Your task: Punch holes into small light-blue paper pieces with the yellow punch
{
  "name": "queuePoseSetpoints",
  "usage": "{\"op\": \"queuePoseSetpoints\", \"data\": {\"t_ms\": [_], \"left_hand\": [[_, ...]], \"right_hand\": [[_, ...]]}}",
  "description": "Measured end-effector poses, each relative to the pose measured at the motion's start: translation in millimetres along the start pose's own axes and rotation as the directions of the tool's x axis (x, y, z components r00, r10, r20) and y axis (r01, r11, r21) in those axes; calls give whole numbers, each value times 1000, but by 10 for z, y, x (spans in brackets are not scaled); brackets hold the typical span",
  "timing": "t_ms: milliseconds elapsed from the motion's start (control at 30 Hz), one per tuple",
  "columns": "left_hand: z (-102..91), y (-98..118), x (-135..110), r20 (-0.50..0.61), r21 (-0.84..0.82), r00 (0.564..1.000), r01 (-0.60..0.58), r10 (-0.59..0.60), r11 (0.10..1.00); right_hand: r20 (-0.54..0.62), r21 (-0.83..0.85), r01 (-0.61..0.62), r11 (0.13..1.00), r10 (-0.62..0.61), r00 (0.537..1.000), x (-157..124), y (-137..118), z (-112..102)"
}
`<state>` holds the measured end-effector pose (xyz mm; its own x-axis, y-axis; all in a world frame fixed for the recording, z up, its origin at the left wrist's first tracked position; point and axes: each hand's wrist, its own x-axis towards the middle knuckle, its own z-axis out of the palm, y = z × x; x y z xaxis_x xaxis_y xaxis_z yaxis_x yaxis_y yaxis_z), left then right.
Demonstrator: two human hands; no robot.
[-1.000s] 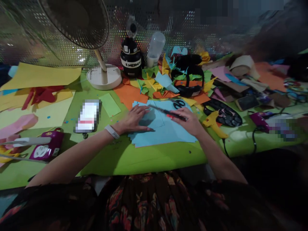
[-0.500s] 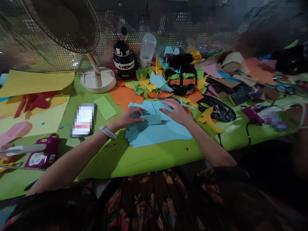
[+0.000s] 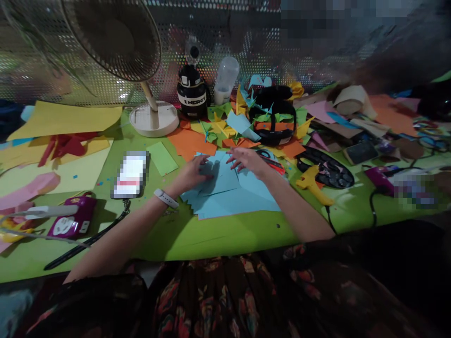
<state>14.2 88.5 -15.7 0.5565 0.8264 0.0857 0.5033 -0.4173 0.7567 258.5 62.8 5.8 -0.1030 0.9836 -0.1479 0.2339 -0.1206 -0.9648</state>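
Observation:
A smaller piece of light-blue paper (image 3: 222,177) lies on top of larger blue paper sheets (image 3: 239,204) in front of me. My left hand (image 3: 195,176) is over its left side, fingers apart and slightly bent, with nothing gripped. Fingers spread, my right hand (image 3: 248,162) is above its upper right part and holds nothing. Whether the fingertips touch the paper I cannot tell. Scissors with red on the handles (image 3: 274,163) lie just beyond my right wrist, partly hidden by it.
A phone (image 3: 131,174) and a green paper piece (image 3: 162,158) lie to the left. A yellow glue gun (image 3: 315,184) and black tray (image 3: 327,166) are at right. Behind stand a fan (image 3: 155,119), a black bottle (image 3: 192,96) and heaped paper scraps (image 3: 243,123).
The small blue paper, raised at the left fingers before, now lies flatter and shows a wider face. Both hands have opened, and the whole view has shifted slightly.

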Motion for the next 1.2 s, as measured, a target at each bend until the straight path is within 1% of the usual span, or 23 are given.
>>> {"op": "queuePoseSetpoints", "data": {"t_ms": [33,67,100,133,167,200,300,400,500,567,633,700,767,833,867,900,933,1000,1033,1100,1133,1200], "left_hand": [[18,-4,-13,8,57,1000,-11,10,998],[27,-5,-18,9,97,1000,-21,20,995],[29,-5,-16,12,113,1000,-28,27,993],[26,-10,-7,19,105,999,-36,34,994],[22,-20,9,30,81,999,-44,42,996],[18,-37,28,43,48,998,-52,50,998],[20,-106,86,90,-62,994,-56,61,997],[33,-139,115,103,-95,993,-44,54,994],[61,-107,113,122,-114,991,-38,52,993],[94,-70,106,154,-142,985,-49,71,989],[122,-37,111,176,-147,980,-70,95,987],[104,-14,147,192,-125,975,-88,111,988],[-5,4,231,204,-75,971,-108,121,991],[-217,21,366,195,13,971,-146,140,989],[-349,30,448,184,100,971,-171,151,980],[-486,39,536,162,209,973,-197,164,958],[-616,46,626,163,308,971,-216,173,926],[-813,53,791,220,432,961,-248,165,867],[-864,51,860,261,459,953,-263,153,848],[-867,31,965,337,454,931,-289,138,843],[-826,14,1001,356,442,925,-293,134,848],[-703,-29,1044,353,424,925,-291,139,858]], "right_hand": [[-10,-105,36,994,-37,999,3,35,35],[-54,-230,77,970,-92,994,12,73,62],[-114,-357,103,928,-153,982,29,111,78],[-172,-466,99,879,-200,964,52,148,83],[-214,-539,76,839,-224,951,81,181,81],[-236,-573,45,819,-217,947,113,209,76],[-219,-541,-14,841,-125,968,192,258,78],[-213,-508,-24,861,-99,972,215,259,125],[-231,-396,-58,917,-38,972,196,243,161],[-221,-317,-77,945,5,975,176,237,160],[-193,-295,-84,952,27,981,155,241,144],[-167,-315,-82,945,30,985,133,252,123],[-147,-351,-73,933,22,989,111,265,107],[-120,-391,-54,919,7,993,93,273,101],[-103,-407,-42,912,-1,995,85,274,102],[-87,-420,-30,907,-7,996,79,275,104],[-74,-429,-20,903,-13,997,74,274,108],[-60,-439,-9,899,-20,998,70,279,119],[-59,-440,-6,898,-22,998,71,285,126],[-64,-436,-3,900,-27,998,75,303,139],[-68,-431,-2,902,-31,997,77,313,143],[-76,-414,7,910,-42,996,77,322,140]]}}
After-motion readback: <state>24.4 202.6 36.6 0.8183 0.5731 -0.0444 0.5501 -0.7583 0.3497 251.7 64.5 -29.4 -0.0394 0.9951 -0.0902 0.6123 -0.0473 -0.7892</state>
